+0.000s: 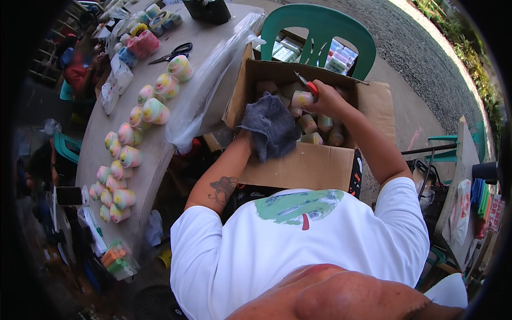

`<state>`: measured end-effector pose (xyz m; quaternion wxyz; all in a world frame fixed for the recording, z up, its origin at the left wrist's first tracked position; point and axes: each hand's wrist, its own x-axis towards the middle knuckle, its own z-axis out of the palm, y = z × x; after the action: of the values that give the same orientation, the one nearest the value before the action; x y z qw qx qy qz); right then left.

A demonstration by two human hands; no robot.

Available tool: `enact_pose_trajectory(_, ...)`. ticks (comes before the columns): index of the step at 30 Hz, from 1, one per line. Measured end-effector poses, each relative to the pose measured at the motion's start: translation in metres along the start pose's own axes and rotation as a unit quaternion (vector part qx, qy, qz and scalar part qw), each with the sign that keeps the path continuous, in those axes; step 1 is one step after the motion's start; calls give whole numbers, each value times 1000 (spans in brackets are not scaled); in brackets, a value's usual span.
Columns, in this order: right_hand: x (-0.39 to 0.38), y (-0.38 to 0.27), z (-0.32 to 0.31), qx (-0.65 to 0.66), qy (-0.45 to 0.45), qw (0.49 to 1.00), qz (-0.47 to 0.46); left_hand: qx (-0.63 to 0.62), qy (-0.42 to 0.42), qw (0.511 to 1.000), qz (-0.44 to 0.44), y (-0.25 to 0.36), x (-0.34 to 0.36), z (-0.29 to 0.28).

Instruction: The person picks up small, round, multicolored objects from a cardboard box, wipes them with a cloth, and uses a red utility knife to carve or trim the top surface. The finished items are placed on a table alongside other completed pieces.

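My right hand (326, 100) is closed above an open cardboard box (298, 162), around a red-handled tool (312, 88) whose pointed metal tip sticks out up and to the left. At the same fingers is a short white cylinder with pastel swirls (302, 100), like a candle. A dark grey towel (269, 125) covers my left hand at the box's near left side, and its fingers are hidden beneath the cloth. More pale, pastel-patterned cylinders (308, 124) lie inside the box in a loose heap.
Pastel-swirled pieces (124, 199) line the curved table (96, 144) on the left, with dark scissors (172, 53) beyond. Clear plastic sheeting (205, 90) hangs over its edge. A green chair (320, 21) stands behind the box. Another person (78, 74) sits far left; a side table (461, 181) stands right.
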<state>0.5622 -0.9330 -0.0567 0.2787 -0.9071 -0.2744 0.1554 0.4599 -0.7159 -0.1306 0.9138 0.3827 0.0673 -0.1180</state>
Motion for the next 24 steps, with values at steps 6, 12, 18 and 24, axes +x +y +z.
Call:
enact_pose_trajectory(6,-1,-76,-19,18,12,997,-72,300,-12,934,194,-1,17,45)
enact_pose_trajectory(12,-12,-11,-13,391,69,918,-16,267,43,915,299,23,-2,61)
enact_pose_trajectory(18,-33,27,71,693,-150,705,16,354,-9,863,359,46,-35,112)
enact_pose_trajectory(24,-31,27,39,788,-32,612,-48,128,-2,958,255,43,-15,59)
